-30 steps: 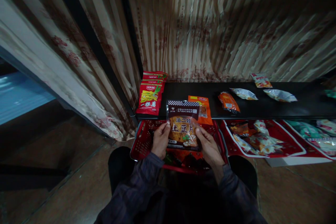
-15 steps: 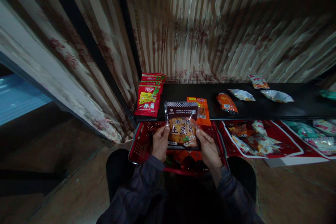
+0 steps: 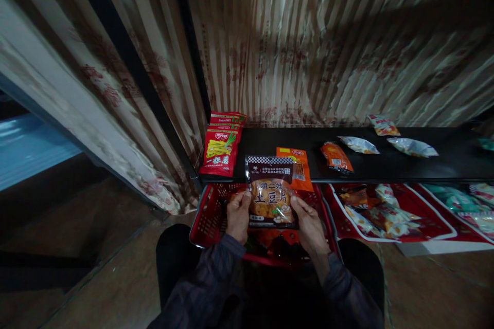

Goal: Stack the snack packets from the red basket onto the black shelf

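A dark brown snack packet with a clear window [image 3: 270,193] is held upright, its printed front facing me. My left hand [image 3: 238,216] pinches its left edge, and my right hand [image 3: 310,223] pinches the right one. Both hands are over a red basket [image 3: 200,223] that holds dark and orange packets, partly hidden by my hands and the brown packet. Behind the brown packet, an orange packet [image 3: 303,172] lies at the front edge of the black shelf [image 3: 262,139]. Red packets [image 3: 219,151] overlap one another at the shelf's left end.
Farther right on the shelf lie an orange packet [image 3: 336,157], two silvery packets [image 3: 358,145] and a red-and-white one [image 3: 383,125]. Below them is a second red basket [image 3: 436,218] with packets, beside another with green ones. Black posts [image 3: 127,61] and a curtain [image 3: 293,41] stand behind.
The whole view has shifted slightly, so the shelf and baskets appear a little lower. Both my hands still hold the brown packet in nearly the same place over the basket.
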A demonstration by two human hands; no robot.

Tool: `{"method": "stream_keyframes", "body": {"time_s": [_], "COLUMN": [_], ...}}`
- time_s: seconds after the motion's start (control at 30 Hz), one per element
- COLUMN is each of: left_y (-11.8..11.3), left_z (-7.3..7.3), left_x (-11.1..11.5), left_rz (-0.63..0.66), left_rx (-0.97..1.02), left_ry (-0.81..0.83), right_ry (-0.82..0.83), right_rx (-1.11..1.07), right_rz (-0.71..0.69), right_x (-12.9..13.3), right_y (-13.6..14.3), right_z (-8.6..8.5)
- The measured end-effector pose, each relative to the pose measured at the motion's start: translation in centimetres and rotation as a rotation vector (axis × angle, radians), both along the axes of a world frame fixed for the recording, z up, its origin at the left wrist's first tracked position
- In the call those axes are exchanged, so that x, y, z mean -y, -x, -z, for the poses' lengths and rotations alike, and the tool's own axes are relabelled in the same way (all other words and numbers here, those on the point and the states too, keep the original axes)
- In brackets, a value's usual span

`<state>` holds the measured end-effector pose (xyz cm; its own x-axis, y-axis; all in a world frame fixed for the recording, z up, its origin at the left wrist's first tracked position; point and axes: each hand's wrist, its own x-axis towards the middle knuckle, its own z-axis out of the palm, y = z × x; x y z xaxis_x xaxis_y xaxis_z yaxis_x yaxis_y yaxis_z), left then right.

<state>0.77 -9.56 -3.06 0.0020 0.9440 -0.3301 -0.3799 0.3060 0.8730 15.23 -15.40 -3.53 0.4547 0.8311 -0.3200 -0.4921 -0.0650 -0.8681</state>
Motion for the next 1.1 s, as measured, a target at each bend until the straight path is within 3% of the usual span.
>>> {"method": "stream_keyframes", "body": {"time_s": [0.3, 0.57, 0.9, 1.1], "left_y": [-0.7, -1.4, -3.0, -4.5], "left_z": [-0.1, -0.8, -1.7, -2.1], "left_x": [-0.9, -4.0, -9.1, -12.9], "left_rz": [-0.027, -0.052, -0.023, 0.0], "left_rx": [0.01, 0.011, -0.1, -0.167], "left_ry": [0.031, 0.041, -0.057, -0.095], "right_ry": [-0.026, -0.053, -0.019, -0.057], "right_rx": [-0.01, 0.104, 0.217, 0.297], "right_rz": [-0.035, -0.13, -0.187, -0.182], "right_x": [-0.5, -1.7, -7.0, -10.8], "right_y": [-0.3, -0.7, -3.5, -5.2], "right_z": [0.2, -0.2, -1.8, -1.7]}}
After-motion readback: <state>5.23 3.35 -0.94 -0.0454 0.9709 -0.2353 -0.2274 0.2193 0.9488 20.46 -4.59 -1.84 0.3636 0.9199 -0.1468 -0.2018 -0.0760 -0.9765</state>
